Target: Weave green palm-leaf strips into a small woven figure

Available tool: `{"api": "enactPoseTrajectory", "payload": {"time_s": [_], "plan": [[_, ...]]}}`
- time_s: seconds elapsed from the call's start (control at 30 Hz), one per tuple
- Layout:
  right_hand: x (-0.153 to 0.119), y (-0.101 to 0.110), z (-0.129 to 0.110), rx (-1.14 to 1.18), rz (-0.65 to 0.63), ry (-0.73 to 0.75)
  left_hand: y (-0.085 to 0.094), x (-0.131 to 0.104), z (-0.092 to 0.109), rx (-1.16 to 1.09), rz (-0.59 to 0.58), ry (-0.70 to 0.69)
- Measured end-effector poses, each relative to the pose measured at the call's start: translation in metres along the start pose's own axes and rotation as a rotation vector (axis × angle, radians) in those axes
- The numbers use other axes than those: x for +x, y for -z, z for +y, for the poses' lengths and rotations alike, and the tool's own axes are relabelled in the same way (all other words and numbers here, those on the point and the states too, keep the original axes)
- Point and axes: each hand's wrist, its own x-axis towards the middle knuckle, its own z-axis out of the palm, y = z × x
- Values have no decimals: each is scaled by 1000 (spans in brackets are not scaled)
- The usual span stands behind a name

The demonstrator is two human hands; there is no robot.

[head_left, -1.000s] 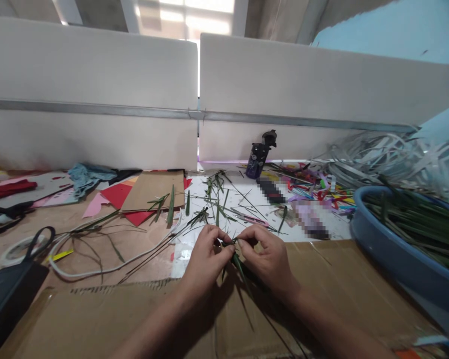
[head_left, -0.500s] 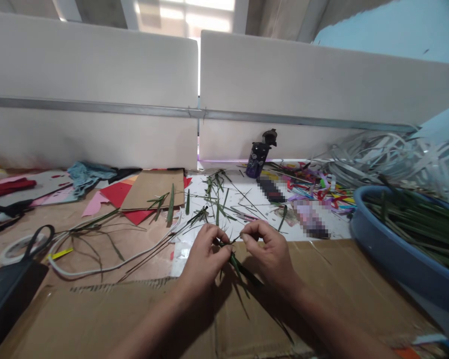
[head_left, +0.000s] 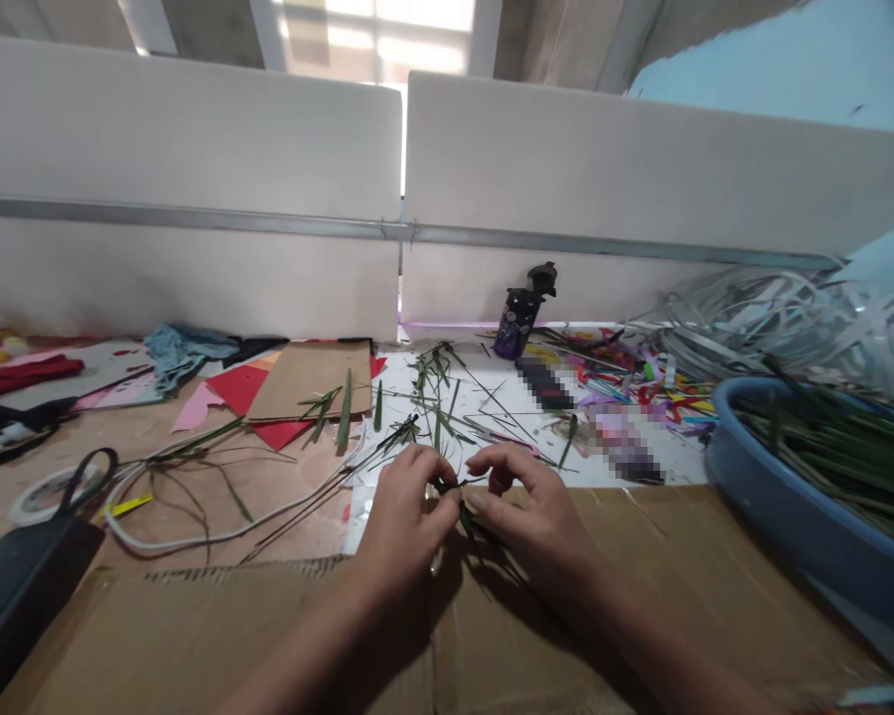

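A small piece of work made of narrow green leaf strips (head_left: 467, 518) is between my two hands, above the cardboard. My left hand (head_left: 409, 511) is closed, its thumb and index finger pinching the piece at its upper end. My right hand (head_left: 530, 511) is curled round the other side, its thumb against the strips and its index fingertip bent over a thin strand. Loose leaf ends trail down under my right palm, in shadow. The fingers hide most of the piece.
Brown cardboard (head_left: 663, 576) lies under my hands. A blue basin (head_left: 812, 516) of long green leaves stands at the right. Leaf scraps (head_left: 436, 367), scissors (head_left: 503, 437) and a dark bottle (head_left: 518, 323) lie beyond. At left are a white cable (head_left: 171, 544) and black case (head_left: 37, 566).
My right hand has moved slightly left and closer to my left hand, its thumb now against the strips. The trailing leaf ends are more covered. The view has shifted slightly.
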Motion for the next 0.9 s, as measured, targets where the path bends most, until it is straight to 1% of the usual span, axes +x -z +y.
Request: {"api": "enactPoseTrajectory", "payload": {"time_s": [0.07,0.13,0.23,0.33,0.4,0.43,0.5,0.57,0.6,0.67,0.73,0.77,0.83,0.9], "plan": [[0,-1,1,-52,-55,27,-1,-2,-1,104,-36,-43],[0,-1,2,-86,-73,50,-1,-3,-2,153,-58,-39],[0,-1,4,-107,-65,60,-1,-1,-2,180,-77,-17],[1,0,4,-106,-58,36,-2,2,1,206,-96,-8],[1,0,3,-92,-50,9,-3,0,4,181,-122,15],[2,0,2,-73,-46,-11,-4,-2,6,130,-131,47],[3,0,1,12,-40,-79,-3,-7,11,-46,-137,151],[4,0,0,167,-20,-205,1,-10,15,-264,-114,272],[5,0,0,262,0,-279,4,-9,16,-316,-114,292],[7,0,-1,442,39,-420,13,-5,15,-291,-84,256],[9,-1,-1,581,64,-498,20,1,13,-249,5,189],[10,-1,-1,634,75,-517,21,2,12,-254,14,210],[12,-1,0,712,97,-530,19,1,11,-338,-17,322],[13,-1,1,759,121,-531,13,-7,10,-479,-113,466]]}}
